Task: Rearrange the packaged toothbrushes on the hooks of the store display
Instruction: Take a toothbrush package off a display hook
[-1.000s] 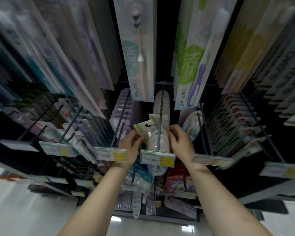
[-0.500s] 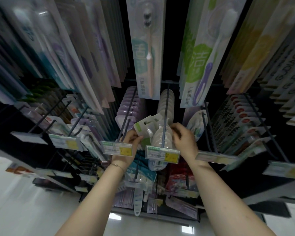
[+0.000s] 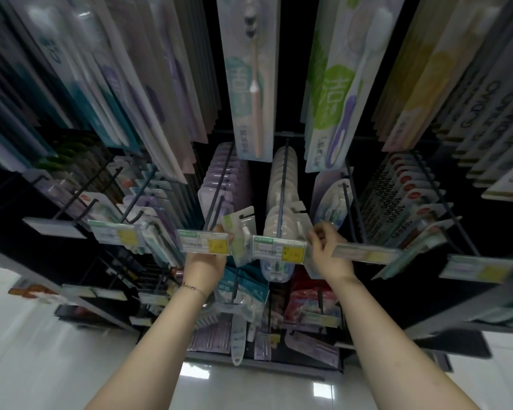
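Note:
A green-and-white toothbrush pack (image 3: 240,232) is tilted between two hooks, off any hook, held by my left hand (image 3: 206,261), which is partly hidden behind a price tag (image 3: 203,242). On the middle hook (image 3: 282,190) hangs a row of clear blister toothbrush packs (image 3: 280,223). My right hand (image 3: 328,251) pinches the right edge of the front clear pack (image 3: 301,229), just behind that hook's price tag (image 3: 279,251).
Purple packs (image 3: 222,184) fill the hook to the left, and a single pack (image 3: 332,202) hangs to the right. Long toothbrush cards (image 3: 251,78) hang from the row above. More hooks with price tags stretch out on both sides and below. White floor lies underneath.
Both hands have drawn back toward the price tags at the hook tips. The green pack has come forward with my left hand, and my right hand has shifted to the front clear pack's right edge.

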